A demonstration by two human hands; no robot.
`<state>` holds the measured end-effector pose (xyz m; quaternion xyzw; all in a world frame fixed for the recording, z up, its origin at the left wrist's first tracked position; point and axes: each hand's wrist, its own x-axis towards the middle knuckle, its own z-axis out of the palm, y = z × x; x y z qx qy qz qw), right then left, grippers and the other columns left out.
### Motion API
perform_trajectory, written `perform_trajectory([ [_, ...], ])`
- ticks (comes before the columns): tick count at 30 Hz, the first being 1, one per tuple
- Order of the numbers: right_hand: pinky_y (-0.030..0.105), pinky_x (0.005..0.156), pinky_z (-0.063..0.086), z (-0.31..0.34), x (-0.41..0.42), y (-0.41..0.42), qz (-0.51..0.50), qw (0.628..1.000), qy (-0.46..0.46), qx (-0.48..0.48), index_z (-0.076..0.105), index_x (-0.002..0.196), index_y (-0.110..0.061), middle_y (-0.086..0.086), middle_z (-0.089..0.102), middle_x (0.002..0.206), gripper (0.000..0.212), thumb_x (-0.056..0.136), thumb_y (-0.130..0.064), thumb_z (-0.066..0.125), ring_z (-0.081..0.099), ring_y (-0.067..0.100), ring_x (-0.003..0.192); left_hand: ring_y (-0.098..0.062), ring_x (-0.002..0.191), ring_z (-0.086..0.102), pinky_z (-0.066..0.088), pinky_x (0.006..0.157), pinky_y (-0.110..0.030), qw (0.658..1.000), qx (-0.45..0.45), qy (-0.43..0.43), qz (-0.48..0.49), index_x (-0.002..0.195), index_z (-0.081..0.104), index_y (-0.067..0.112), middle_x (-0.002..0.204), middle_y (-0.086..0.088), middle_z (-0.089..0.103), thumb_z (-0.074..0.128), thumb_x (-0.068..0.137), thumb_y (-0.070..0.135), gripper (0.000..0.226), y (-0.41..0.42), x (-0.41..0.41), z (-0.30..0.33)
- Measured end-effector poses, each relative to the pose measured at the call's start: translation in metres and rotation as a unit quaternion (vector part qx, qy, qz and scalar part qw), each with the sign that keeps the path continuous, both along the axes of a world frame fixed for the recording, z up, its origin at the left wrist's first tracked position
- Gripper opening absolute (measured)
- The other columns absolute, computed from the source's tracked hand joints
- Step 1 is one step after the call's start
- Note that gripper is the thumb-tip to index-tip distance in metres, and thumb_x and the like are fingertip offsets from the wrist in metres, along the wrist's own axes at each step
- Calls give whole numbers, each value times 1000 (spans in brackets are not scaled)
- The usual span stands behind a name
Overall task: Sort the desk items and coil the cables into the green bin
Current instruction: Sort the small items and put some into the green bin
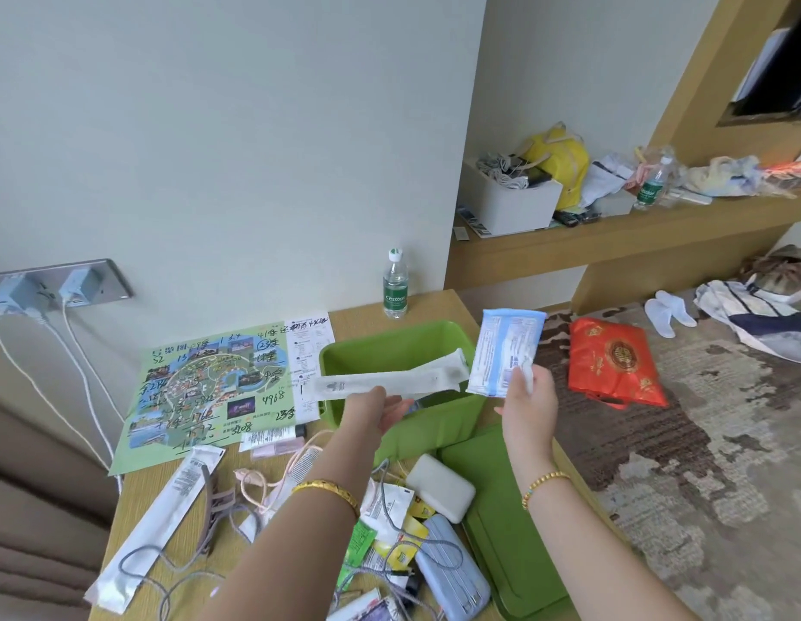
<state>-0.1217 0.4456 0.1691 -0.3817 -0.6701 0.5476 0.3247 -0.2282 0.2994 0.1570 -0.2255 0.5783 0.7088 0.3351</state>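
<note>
Desk front edge: a pale blue pouch [452,571] lies among sachets and a grey braided cable [165,571]; a white rounded case [439,488] sits just beyond it.
Bin lid: the green lid [501,531] lies flat on the desk [134,531], right of the clutter, under the right forearm.
Desk left: a long white paper sleeve [158,522] lies diagonally, beside a hair claw [214,508] and a pink cord [273,477].
Left hand [374,407]: pinches the end of a long white packet [389,380], held level over the bin.
Right hand [530,394]: fingers curled round the lower corner of a blue-and-white packet [506,351], held upright above the bin's right rim.
Green bin [389,351]: open on the desk, directly beneath both hands; what is inside is mostly hidden.
Behind: a scribbled park map [201,392] lies flat at left; a water bottle [395,284] stands by the wall.
Wall: two chargers [44,289] are plugged in, white leads hanging.
Floor right: a red bag [613,363] lies on the carpet.
</note>
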Motion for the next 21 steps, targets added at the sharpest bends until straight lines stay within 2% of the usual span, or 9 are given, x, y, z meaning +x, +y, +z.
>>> perform_trajectory([
  [4, 21, 53, 43, -4, -7, -2, 89, 990, -48, 94, 52, 98, -17, -1, 60, 93, 11, 96, -17, 42, 57, 12, 75, -21, 48, 67, 56, 48, -25, 995, -21, 24, -91, 121, 40, -10, 96, -19, 65, 37, 98, 10, 30, 8, 5, 1],
  [6, 19, 51, 39, -8, -13, -4, 117, 983, -74, 118, 54, 99, -15, -2, 60, 92, 14, 96, -17, 41, 55, 3, 72, -19, 58, 66, 56, 55, -28, 968, -136, 155, -144, 120, 49, -2, 92, -10, 66, 37, 97, 10, 28, 3, 4, 3],
  [7, 18, 52, 40, -9, -16, -6, 125, 981, -82, 123, 55, 102, -13, -1, 61, 94, 16, 96, -17, 41, 54, 2, 72, -20, 68, 64, 55, 61, -31, 919, -234, 259, -181, 120, 51, 3, 94, -7, 66, 38, 96, 12, 28, -2, 1, 4],
  [10, 18, 54, 43, -14, -28, -10, 153, 974, -107, 130, 56, 112, -11, -1, 60, 98, 22, 97, -18, 40, 54, 4, 74, -28, 123, 42, 36, 104, -42, 617, -539, 489, -301, 130, 46, 15, 133, -10, 49, 41, 93, 13, 37, -27, -13, -3],
  [11, 19, 55, 44, -15, -31, -11, 163, 971, -116, 132, 55, 115, -11, -1, 60, 98, 24, 97, -19, 40, 54, 5, 73, -30, 137, 27, 19, 114, -46, 557, -583, 487, -335, 134, 40, 17, 146, -10, 36, 41, 93, 15, 42, -36, -21, -6],
  [12, 24, 57, 47, -16, -34, -12, 170, 969, -123, 133, 55, 117, -11, 0, 61, 98, 26, 97, -19, 41, 55, 8, 74, -31, 143, 15, 6, 117, -49, 534, -604, 461, -371, 138, 36, 20, 153, -9, 25, 41, 94, 19, 44, -43, -28, -8],
  [15, 41, 73, 53, -18, -43, -15, 175, 967, -132, 128, 57, 116, -12, 4, 64, 96, 26, 96, -20, 42, 58, 19, 81, -28, 146, 1, -9, 114, -56, 519, -594, 386, -478, 132, 47, 27, 150, -1, 34, 32, 98, 40, 40, -54, -41, -22],
  [18, 36, 67, 52, -16, -52, -17, 193, 965, -115, 135, 57, 112, -17, 2, 64, 94, 23, 96, -20, 41, 60, 20, 79, -26, 146, -1, -21, 105, -60, 488, -589, 346, -544, 95, 69, 22, 120, -1, 62, 13, 98, 49, 62, -48, -35, -35],
  [21, 26, 57, 44, -14, -63, -18, 216, 963, -100, 129, 58, 108, -19, 4, 65, 97, 21, 96, -20, 40, 60, 17, 79, -23, 144, 15, -23, 105, -58, 541, -552, 365, -519, 78, 65, 19, 106, 0, 67, 9, 99, 43, 64, -38, -24, -41],
])
